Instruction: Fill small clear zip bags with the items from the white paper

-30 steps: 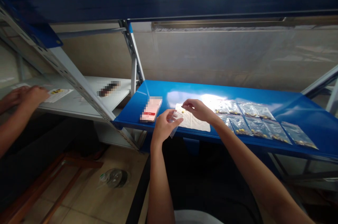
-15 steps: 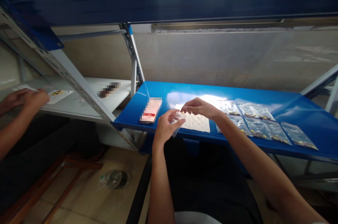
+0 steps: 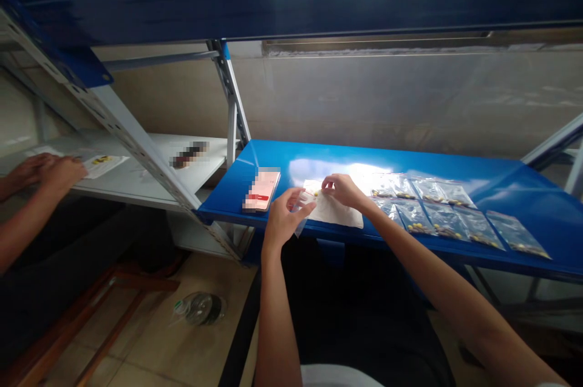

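My left hand (image 3: 283, 217) is closed on a small clear plastic bag (image 3: 302, 212) at the near edge of the blue shelf (image 3: 523, 192). Just to its right, my right hand (image 3: 342, 190) is pinched over a white paper sheet (image 3: 334, 212) that lies on the shelf; small yellow pieces (image 3: 316, 194) rest on the sheet near the fingertips. What the pinch holds is too small to make out. The two hands are a few centimetres apart.
Several clear bags with yellow pieces (image 3: 432, 212) lie in rows to the right. A phone (image 3: 261, 191) lies left of the sheet. Another person's hands (image 3: 48, 172) rest on a white shelf (image 3: 136, 177) at the left. A slanted steel upright (image 3: 132, 141) divides the shelves.
My right hand has dropped from just above the bag's mouth down onto the white sheet. My left hand keeps the bag nearly in place.
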